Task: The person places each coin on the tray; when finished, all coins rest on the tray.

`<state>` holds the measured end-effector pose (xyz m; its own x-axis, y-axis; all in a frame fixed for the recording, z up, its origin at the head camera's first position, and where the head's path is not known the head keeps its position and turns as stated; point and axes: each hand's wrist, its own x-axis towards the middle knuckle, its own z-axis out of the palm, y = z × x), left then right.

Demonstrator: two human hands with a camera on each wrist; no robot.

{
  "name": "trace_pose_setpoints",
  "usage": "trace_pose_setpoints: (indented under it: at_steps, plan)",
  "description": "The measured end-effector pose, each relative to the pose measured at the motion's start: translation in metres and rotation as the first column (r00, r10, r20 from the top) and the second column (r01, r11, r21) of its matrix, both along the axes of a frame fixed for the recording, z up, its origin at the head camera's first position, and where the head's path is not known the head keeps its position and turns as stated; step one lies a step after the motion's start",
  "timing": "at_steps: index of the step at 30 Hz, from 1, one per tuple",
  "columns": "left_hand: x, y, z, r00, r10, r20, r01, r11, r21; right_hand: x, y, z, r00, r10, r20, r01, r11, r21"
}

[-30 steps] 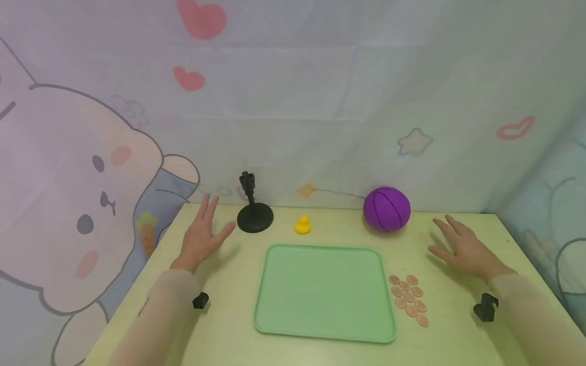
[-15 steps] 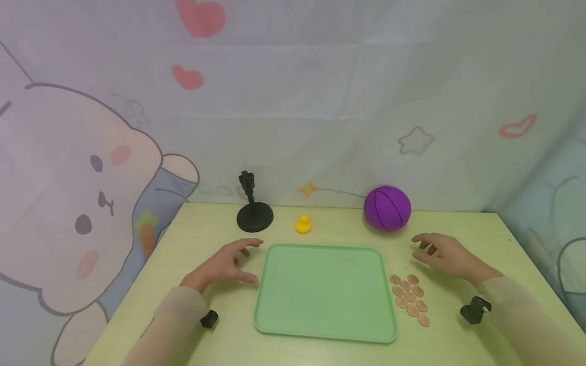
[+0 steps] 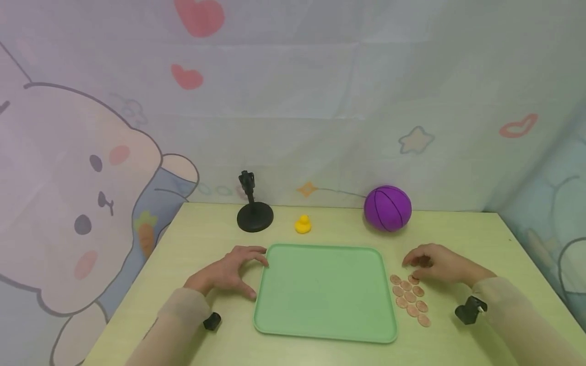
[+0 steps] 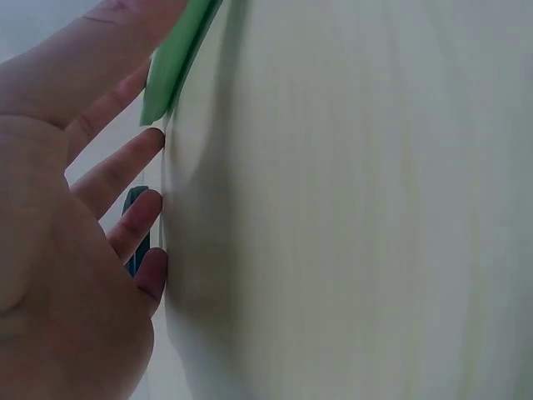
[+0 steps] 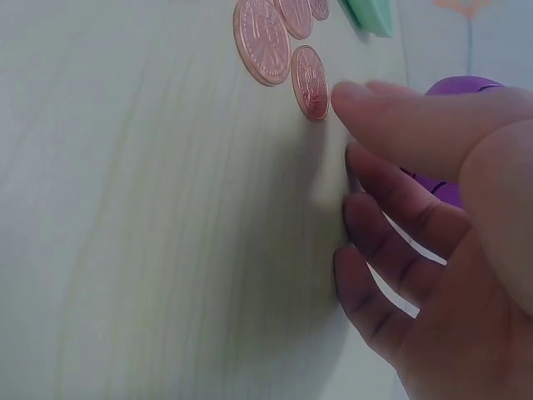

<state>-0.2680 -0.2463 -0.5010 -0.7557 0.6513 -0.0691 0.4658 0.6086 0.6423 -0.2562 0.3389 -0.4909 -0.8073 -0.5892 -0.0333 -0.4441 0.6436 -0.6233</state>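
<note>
My left hand [image 3: 226, 272] is at the left side of a light green rectangular tray [image 3: 326, 338], thumb and fingers spread apart along its rim. In the left wrist view, the tray's green edge [image 4: 171, 75] lies by the fingers, the other fingertips low over the tabletop. Several copper-coloured coins [image 3: 409, 296] lie flat in a cluster just right of the tray. Above the cluster's far end is my right hand [image 3: 439, 264], fingers bent and thumb apart. The right wrist view has the thumb tip close beside the nearest coin [image 5: 311, 82]; nothing shows between the fingers.
A purple ball [image 3: 387, 209] rests at the back right of the pale wooden table [image 3: 220, 335]. A yellow rubber duck [image 3: 303, 224] and a black stand with a round base [image 3: 255, 217] are at the back. A printed cloth [image 3: 293, 101] hangs behind.
My left hand has come down and right, to the tray's left rim. My right hand has moved left and lower to the coins, its fingers bending. Tray and coins look unmoved.
</note>
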Motion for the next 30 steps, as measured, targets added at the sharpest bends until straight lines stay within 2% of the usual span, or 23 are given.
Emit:
trace_pose_setpoints:
  at_steps: [3, 10, 23, 27, 30]
  plan:
    - [0.0006, 0.0020, -0.0008, 1.000, 0.003, -0.012, -0.003, 1.000, -0.007, 0.0015, 0.0002, 0.0006, 0.999, 0.043, 0.021, -0.042, 0.999, -0.021]
    - [0.0024, 0.0033, -0.0046, 1.000, 0.024, -0.018, -0.025, 1.000, -0.014, -0.0004, 0.0001, -0.0014, 0.994, 0.110, -0.012, -0.110, 0.992, -0.054]
    - [0.0005, 0.0010, -0.0081, 1.000, 0.017, -0.015, -0.017, 0.999, 0.033, -0.0039, 0.0010, -0.0043, 0.987, 0.133, -0.090, -0.139, 0.988, -0.068]
    - [0.0013, 0.0008, -0.0092, 1.000, 0.019, -0.003, -0.019, 0.999, 0.033, -0.0030, 0.0012, -0.0037, 0.987, 0.129, -0.099, -0.136, 0.988, -0.068]
    - [0.0030, 0.0002, -0.0088, 1.000, 0.020, 0.005, -0.021, 0.999, 0.032, -0.0035, 0.0014, -0.0026, 0.989, 0.123, -0.077, -0.128, 0.990, -0.063]
